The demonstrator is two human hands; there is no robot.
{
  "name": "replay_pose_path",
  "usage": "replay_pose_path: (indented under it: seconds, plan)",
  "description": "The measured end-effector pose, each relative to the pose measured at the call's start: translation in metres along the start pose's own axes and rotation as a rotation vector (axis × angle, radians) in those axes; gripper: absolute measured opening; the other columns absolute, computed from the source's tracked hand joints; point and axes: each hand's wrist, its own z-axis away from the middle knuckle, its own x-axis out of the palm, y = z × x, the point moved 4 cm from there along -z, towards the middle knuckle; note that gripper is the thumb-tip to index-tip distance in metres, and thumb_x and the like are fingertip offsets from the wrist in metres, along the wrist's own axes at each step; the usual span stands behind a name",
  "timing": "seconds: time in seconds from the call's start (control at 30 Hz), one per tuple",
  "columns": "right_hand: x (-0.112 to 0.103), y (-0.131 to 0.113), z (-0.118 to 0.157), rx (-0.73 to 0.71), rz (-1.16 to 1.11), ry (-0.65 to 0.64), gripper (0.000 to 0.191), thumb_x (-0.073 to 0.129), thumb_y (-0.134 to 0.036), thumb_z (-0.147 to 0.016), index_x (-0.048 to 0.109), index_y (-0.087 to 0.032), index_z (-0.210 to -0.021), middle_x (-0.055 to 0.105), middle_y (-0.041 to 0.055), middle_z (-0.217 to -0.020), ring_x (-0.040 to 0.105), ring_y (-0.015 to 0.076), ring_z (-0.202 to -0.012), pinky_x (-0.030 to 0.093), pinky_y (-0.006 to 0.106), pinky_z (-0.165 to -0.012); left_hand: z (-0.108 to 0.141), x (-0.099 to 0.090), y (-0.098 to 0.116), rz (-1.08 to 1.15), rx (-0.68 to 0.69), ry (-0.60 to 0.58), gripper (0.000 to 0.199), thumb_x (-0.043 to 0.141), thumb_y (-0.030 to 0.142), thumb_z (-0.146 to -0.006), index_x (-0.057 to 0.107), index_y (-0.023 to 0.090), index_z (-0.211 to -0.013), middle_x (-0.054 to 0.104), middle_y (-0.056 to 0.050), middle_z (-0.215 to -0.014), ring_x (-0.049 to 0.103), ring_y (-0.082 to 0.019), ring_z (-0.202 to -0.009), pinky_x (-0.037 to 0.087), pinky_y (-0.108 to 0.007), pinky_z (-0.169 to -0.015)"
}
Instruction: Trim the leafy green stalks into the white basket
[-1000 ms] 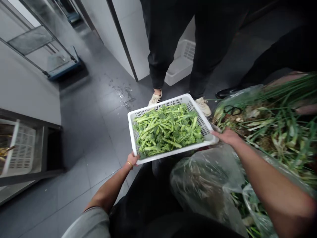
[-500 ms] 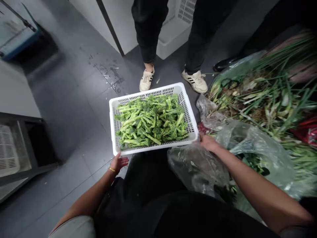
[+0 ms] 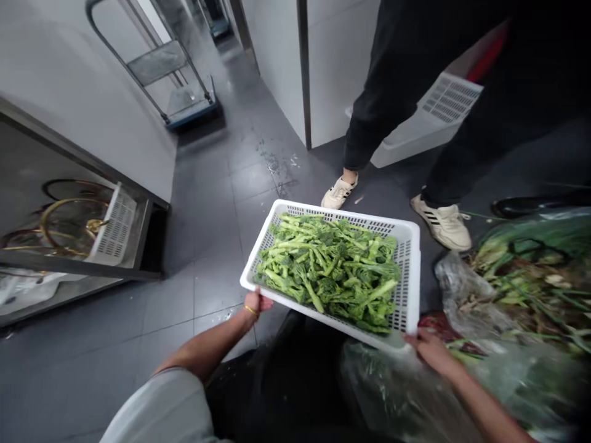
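A white perforated plastic crate (image 3: 406, 289) is held up in front of me, heaped with cut green broccoli florets and stalks (image 3: 330, 271). My left hand (image 3: 257, 303) grips the near left edge from below, with a gold bracelet on the wrist. My right hand (image 3: 429, 347) holds the near right corner, just above a clear plastic bag (image 3: 392, 387). A co-worker's white sneakers (image 3: 339, 192) stand just past the far rim of the crate.
Trimmed green onions in plastic (image 3: 530, 277) lie on the floor to the right. A steel rack (image 3: 115, 234) with a white crate stands at left. A wheeled trolley (image 3: 189, 104) stands down the corridor. The grey tile floor (image 3: 207, 295) is wet in patches.
The crate has swung clockwise and tilted, with its near edge now sloping down to the right. My view has turned left, and my right hand has moved to the crate's lower right corner.
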Motion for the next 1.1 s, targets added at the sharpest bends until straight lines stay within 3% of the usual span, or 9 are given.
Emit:
replay_pose_path:
  seconds: [0.13,0.23,0.3,0.4,0.47,0.57,0.77,0.97,1.1]
  plan:
    - [0.099,-0.073,0.025,0.151,-0.550,-0.340,0.021,0.044,-0.038,-0.081,0.056,-0.022,-0.087,0.071,0.0070,-0.080,0.070,0.0237,-0.070,0.058,0.040,-0.064,-0.050,-0.049,0.086,-0.062,0.128,0.181,0.043,0.033,0.038,-0.095,0.059,0.003,-0.099,0.062,-0.011,-0.063,0.063,-0.018,-0.061,0.052,-0.028,-0.059]
    - [0.156,-0.151,0.020,0.120,-0.610,-0.358,0.019,0.048,-0.036,-0.083,0.055,-0.019,-0.088,0.070,0.0090,-0.089,0.070,0.0207,-0.078,0.058,0.036,-0.072,-0.046,-0.066,0.121,-0.136,0.274,0.252,0.043,0.052,0.040,-0.087,0.055,0.007,-0.115,0.066,-0.017,-0.099,0.063,-0.024,-0.097,0.052,-0.034,-0.082]
    - [0.173,-0.193,0.005,0.055,-0.598,-0.405,0.020,0.050,-0.034,-0.084,0.057,-0.018,-0.092,0.070,0.0083,-0.091,0.070,0.0196,-0.082,0.057,0.034,-0.074,-0.018,-0.050,0.114,-0.288,0.495,0.176,0.048,0.061,0.038,-0.081,0.055,0.012,-0.121,0.060,-0.016,-0.121,0.052,-0.026,-0.119,0.043,-0.037,-0.099]
    - [0.161,-0.218,-0.021,-0.040,-0.519,-0.427,0.028,0.055,-0.030,-0.081,0.058,-0.018,-0.106,0.069,0.0053,-0.087,0.068,0.0183,-0.080,0.055,0.032,-0.073,0.043,0.017,0.070,-0.779,1.054,-0.189,0.066,0.060,0.041,-0.080,0.042,0.017,-0.139,0.046,-0.014,-0.141,0.039,-0.028,-0.133,0.029,-0.044,-0.111]
    - [0.136,-0.212,-0.029,-0.085,-0.449,-0.409,0.036,0.057,-0.029,-0.079,0.058,-0.018,-0.114,0.068,0.0042,-0.083,0.067,0.0178,-0.076,0.054,0.031,-0.072,0.060,0.057,0.037,-1.010,1.190,-0.277,0.082,0.062,0.041,-0.076,0.029,0.013,-0.146,0.038,-0.018,-0.147,0.031,-0.032,-0.137,0.025,-0.049,-0.112]
    - [0.094,-0.186,-0.018,-0.214,-0.245,-0.407,0.038,0.049,-0.035,-0.083,0.059,-0.017,-0.114,0.068,0.0047,-0.081,0.066,0.0183,-0.073,0.053,0.033,-0.073,0.039,0.095,0.025,-1.250,1.147,-0.184,0.072,0.052,0.029,-0.083,0.025,0.012,-0.148,0.034,-0.020,-0.149,0.031,-0.034,-0.137,0.026,-0.054,-0.109]
    - [0.030,-0.116,0.022,-0.319,0.085,-0.242,0.040,0.038,-0.046,-0.086,0.062,-0.025,-0.109,0.069,0.0074,-0.108,0.067,0.0238,-0.094,0.050,0.038,-0.088,-0.024,0.093,0.066,-1.330,1.134,-0.051,0.063,0.042,0.016,-0.087,0.028,0.020,-0.147,0.042,-0.018,-0.143,0.045,-0.029,-0.123,0.031,-0.052,-0.104]
    - [0.044,-0.053,0.054,-0.249,0.151,-0.213,0.041,0.038,-0.047,-0.081,0.070,-0.031,-0.100,0.071,0.0061,-0.107,0.066,0.0288,-0.100,0.051,0.043,-0.091,-0.082,0.067,0.144,-1.379,1.116,-0.035,0.054,0.042,0.011,-0.087,0.044,0.026,-0.139,0.046,-0.013,-0.139,0.044,-0.028,-0.123,0.023,-0.054,-0.108]
    - [0.054,-0.029,0.079,-0.234,0.141,-0.160,0.039,0.043,-0.051,-0.077,0.073,-0.038,-0.098,0.072,0.0013,-0.104,0.067,0.0311,-0.098,0.054,0.046,-0.088,-0.122,0.081,0.232,-1.276,0.846,0.236,0.057,0.037,0.007,-0.087,0.039,0.023,-0.141,0.044,-0.016,-0.141,0.037,-0.030,-0.130,0.029,-0.058,-0.103]
